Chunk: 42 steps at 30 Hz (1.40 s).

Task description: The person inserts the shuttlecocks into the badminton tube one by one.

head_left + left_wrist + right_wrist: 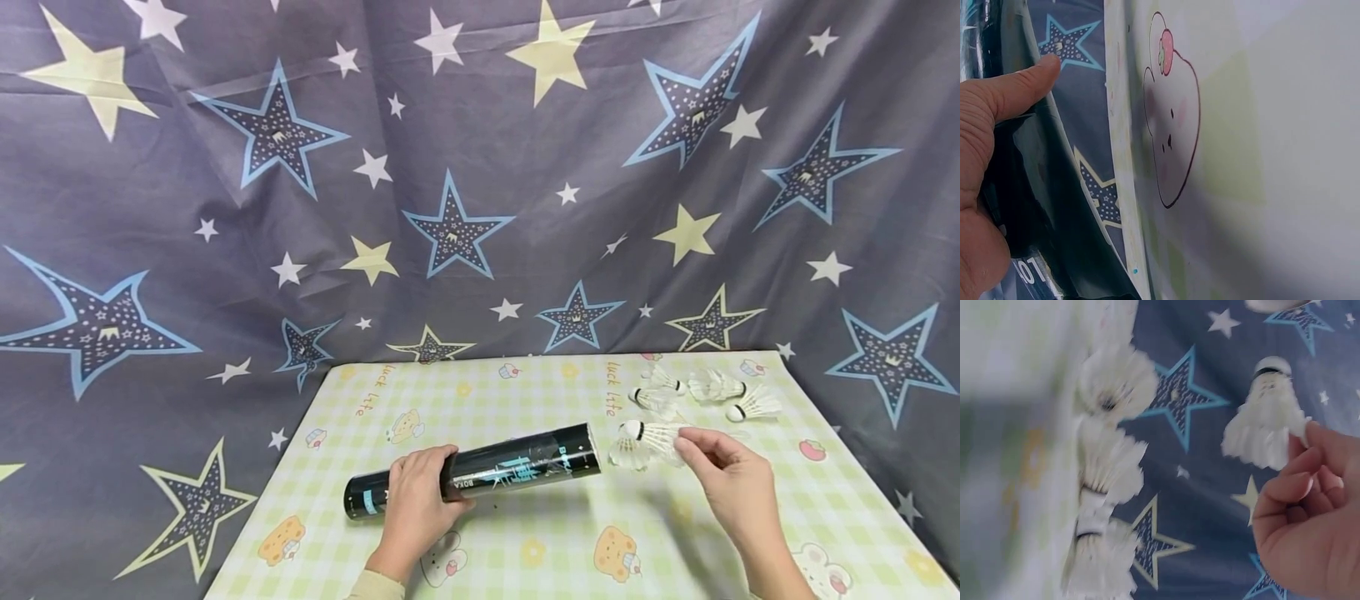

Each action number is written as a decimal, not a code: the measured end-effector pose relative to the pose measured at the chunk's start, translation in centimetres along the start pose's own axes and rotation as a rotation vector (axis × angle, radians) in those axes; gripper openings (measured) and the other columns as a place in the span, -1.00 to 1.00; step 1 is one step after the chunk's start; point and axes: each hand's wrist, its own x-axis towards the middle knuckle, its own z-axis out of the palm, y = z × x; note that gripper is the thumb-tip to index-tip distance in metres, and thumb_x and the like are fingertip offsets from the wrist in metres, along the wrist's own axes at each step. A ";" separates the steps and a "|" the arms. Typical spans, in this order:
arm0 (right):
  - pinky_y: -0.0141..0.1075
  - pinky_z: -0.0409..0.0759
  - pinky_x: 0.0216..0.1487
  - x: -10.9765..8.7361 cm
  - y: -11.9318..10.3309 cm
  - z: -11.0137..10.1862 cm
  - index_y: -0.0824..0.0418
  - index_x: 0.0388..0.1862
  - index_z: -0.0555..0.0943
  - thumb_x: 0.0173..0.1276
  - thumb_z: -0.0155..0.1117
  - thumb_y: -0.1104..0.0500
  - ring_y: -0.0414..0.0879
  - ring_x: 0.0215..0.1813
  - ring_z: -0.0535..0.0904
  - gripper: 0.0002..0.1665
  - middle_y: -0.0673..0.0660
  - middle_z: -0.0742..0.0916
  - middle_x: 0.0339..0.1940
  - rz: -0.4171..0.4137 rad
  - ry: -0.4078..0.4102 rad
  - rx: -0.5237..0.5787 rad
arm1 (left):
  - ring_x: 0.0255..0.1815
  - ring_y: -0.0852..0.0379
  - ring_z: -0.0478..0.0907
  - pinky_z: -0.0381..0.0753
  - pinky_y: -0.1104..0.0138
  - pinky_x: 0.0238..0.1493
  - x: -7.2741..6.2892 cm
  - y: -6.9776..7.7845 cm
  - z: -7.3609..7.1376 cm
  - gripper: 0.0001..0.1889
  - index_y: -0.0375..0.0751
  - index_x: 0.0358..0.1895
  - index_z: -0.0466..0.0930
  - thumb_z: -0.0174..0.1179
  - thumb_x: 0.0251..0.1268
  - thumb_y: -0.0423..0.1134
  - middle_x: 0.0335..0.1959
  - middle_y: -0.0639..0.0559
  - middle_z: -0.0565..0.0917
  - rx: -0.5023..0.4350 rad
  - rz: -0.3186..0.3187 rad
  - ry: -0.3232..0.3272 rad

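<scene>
My left hand (422, 500) grips a black cylindrical shuttlecock tube (525, 462) around its middle, the tube slanting with its right end higher. In the left wrist view the thumb (1029, 84) lies along the tube's dark side (1041, 187). Between thumb and fingers, my right hand (735, 487) pinches a white feather shuttlecock (660, 437) by the edge of its skirt. Its cork points left toward the tube's right end, a short gap away. The right wrist view shows this shuttlecock (1266, 425) held above the table, cork uppermost in that view.
Several loose shuttlecocks (757, 404) lie at the table's back right. Another shuttlecock (628, 452) shows partly behind the held one. A green-checked cloth with cartoon prints (532, 550) covers the table. Behind it hangs a grey star-patterned curtain (495, 133).
</scene>
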 end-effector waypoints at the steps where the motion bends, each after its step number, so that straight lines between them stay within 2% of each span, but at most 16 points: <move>1: -0.61 0.58 -0.33 -0.1 -0.4 0.2 0.26 -0.07 0.84 0.41 0.53 0.21 -0.50 -0.37 0.64 -0.81 -0.40 0.80 -0.38 0.003 -0.013 0.046 | 0.23 -0.05 0.66 0.45 -0.08 0.35 0.0 0.0 0.0 -0.10 0.05 0.27 0.64 0.83 -0.32 0.07 0.17 0.04 0.78 0.002 0.003 0.002; 4: -0.56 0.61 -0.33 -0.5 -1.5 0.8 0.29 -0.04 0.82 0.44 0.50 0.21 -0.43 -0.36 0.66 -0.80 -0.31 0.83 -0.34 -0.001 -0.062 0.125 | 0.22 -0.03 0.67 0.46 -0.06 0.32 -0.1 0.0 0.1 -0.08 0.03 0.26 0.64 0.84 -0.36 0.05 0.15 0.04 0.79 0.004 0.021 0.013; 8: -0.49 0.60 -0.38 -1.0 -2.2 1.6 0.28 -0.03 0.82 0.45 0.48 0.24 -0.35 -0.40 0.63 -0.82 -0.18 0.83 -0.33 -0.025 -0.131 0.163 | 0.19 -0.04 0.68 0.46 -0.04 0.28 -0.2 0.1 0.2 -0.07 0.00 0.26 0.65 0.85 -0.39 0.04 0.14 0.04 0.79 0.013 0.039 0.021; 14: -0.48 0.56 -0.42 -1.2 -2.2 2.2 0.24 -0.06 0.83 0.44 0.49 0.24 -0.34 -0.45 0.57 -0.85 -0.29 0.79 -0.38 -0.042 -0.132 0.152 | 0.19 0.00 0.68 0.47 -0.03 0.28 -0.4 0.0 0.2 -0.06 0.03 0.25 0.64 0.85 -0.41 0.05 0.13 0.06 0.79 0.020 0.037 0.035; 21: -0.50 0.58 -0.39 -1.3 -2.0 2.7 0.24 -0.08 0.83 0.40 0.51 0.28 -0.37 -0.42 0.60 -0.85 -0.17 0.83 -0.34 -0.054 -0.144 0.147 | 0.19 0.01 0.68 0.47 -0.01 0.24 -0.3 0.1 0.4 -0.06 0.03 0.26 0.64 0.85 -0.40 0.05 0.13 0.07 0.80 0.007 0.065 0.039; 28: -0.45 0.57 -0.40 -2.1 -2.2 3.7 0.22 -0.10 0.81 0.41 0.48 0.32 -0.34 -0.44 0.58 -0.88 -0.14 0.79 -0.43 -0.110 -0.228 0.174 | 0.19 0.02 0.69 0.49 0.00 0.27 -0.4 0.5 0.4 -0.07 0.05 0.25 0.65 0.85 -0.41 0.05 0.12 0.09 0.80 0.004 0.084 0.044; 32: -0.38 0.51 -0.45 -2.6 -2.2 4.6 0.23 -0.02 0.73 0.45 0.43 0.32 -0.33 -0.47 0.52 -0.84 -0.05 0.81 -0.41 -0.126 -0.298 0.205 | 0.18 0.02 0.69 0.50 0.00 0.26 -0.5 0.5 0.3 -0.06 0.05 0.25 0.65 0.85 -0.43 0.05 0.11 0.09 0.81 0.012 0.092 0.061; 37: -0.42 0.63 -0.32 -3.2 -2.0 5.3 0.30 0.17 0.58 0.49 0.39 0.32 -0.37 -0.34 0.64 -0.67 0.04 0.87 -0.26 -0.106 -0.355 0.264 | 0.16 0.02 0.70 0.50 -0.01 0.25 -0.5 0.3 0.3 -0.06 0.04 0.23 0.66 0.86 -0.45 0.06 0.10 0.09 0.81 0.022 0.087 0.074; 39: -0.44 0.70 -0.22 -3.4 -2.0 5.5 0.33 0.20 0.55 0.47 0.41 0.34 -0.36 -0.24 0.72 -0.61 0.02 0.88 -0.19 -0.090 -0.349 0.297 | 0.16 0.02 0.70 0.49 0.00 0.25 -0.6 0.2 0.3 -0.06 0.04 0.23 0.66 0.86 -0.46 0.06 0.11 0.09 0.81 0.019 0.076 0.074; 42: -0.46 0.72 -0.17 -3.6 -1.9 5.6 0.35 0.23 0.53 0.43 0.44 0.35 -0.34 -0.19 0.76 -0.55 -0.06 0.86 -0.16 -0.070 -0.328 0.324 | 0.18 0.02 0.69 0.47 0.01 0.27 -0.6 0.0 0.2 -0.05 0.05 0.24 0.65 0.86 -0.46 0.05 0.11 0.09 0.80 0.011 0.054 0.078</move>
